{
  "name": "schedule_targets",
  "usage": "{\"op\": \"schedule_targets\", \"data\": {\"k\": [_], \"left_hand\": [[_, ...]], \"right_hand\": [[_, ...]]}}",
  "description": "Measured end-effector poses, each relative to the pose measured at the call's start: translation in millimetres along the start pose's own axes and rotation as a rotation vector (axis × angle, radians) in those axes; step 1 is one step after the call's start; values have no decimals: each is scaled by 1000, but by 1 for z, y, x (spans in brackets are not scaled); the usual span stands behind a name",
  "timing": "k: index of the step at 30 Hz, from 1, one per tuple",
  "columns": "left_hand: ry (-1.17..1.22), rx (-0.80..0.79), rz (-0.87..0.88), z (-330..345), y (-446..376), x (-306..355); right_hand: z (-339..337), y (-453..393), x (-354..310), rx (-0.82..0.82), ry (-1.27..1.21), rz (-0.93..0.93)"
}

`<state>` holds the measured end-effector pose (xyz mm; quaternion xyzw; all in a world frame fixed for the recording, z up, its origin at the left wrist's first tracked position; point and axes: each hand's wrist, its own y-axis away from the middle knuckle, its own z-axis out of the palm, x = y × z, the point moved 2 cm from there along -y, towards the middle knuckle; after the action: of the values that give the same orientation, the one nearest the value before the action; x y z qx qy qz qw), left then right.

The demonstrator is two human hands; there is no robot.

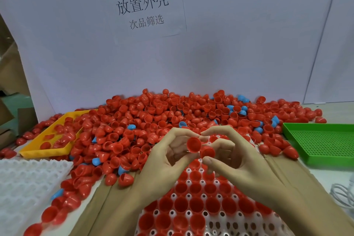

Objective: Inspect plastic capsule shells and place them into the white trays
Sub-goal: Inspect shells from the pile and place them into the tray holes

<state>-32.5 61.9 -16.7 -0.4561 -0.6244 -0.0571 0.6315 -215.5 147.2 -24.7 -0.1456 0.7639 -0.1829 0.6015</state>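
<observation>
Red hollow capsule shell point(193, 145)

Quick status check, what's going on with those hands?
Left hand pinches red shell. Right hand holds second shell. White tray below, part-filled. Nothing blocking.

Two bare hands are seen above the white tray point(216, 226) — the left hand point(164, 151) over its far left corner, the right hand point(235, 155) over its far right part. Long, slender fingers are shown, and the nails that can be made out are kept short. Both forearms are uncovered as far as the lower frame edge — the left forearm point(118, 207) just left of the tray, the right forearm point(306, 203) across its right side. Skin creases are visible at the knuckles.
</observation>
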Motion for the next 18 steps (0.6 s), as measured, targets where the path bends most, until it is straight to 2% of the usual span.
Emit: {"op": "schedule_targets", "data": {"k": [5, 11, 15, 18], "left_hand": [[-35, 1, 32, -1, 1, -1], [-274, 182, 62, -3, 6, 0], [-320, 111, 100, 5, 8, -1], [-241, 124, 21, 5, 8, -4]], "right_hand": [[-1, 0, 3, 10, 4, 2], [-2, -1, 8, 111, -67, 54], [0, 0, 10, 31, 33, 56], [0, 2, 9, 27, 68, 39]]}}
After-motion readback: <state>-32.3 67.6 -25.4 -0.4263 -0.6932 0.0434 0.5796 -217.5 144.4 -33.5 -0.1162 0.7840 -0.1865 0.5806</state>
